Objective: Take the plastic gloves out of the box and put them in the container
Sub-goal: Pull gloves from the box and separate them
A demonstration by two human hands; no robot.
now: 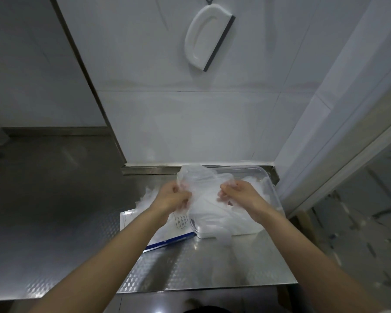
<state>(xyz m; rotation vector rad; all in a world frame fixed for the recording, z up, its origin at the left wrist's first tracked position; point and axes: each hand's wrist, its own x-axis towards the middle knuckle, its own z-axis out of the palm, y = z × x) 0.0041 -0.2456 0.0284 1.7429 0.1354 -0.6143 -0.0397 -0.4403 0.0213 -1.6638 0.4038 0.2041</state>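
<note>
Fingers of the left hand and of the right hand are curled into a wad of gloves, gripping it over the left end of the container, beside the box on the worktop. The film looks thin and slippery. Loose sheets draped over the near rim could slide out onto the worktop when the wad is pressed down.

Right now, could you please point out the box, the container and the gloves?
box (180,231): head view, printed top face.
container (273,189): head view, clear right wall.
gloves (199,179): head view, bunch's raised top.
</note>
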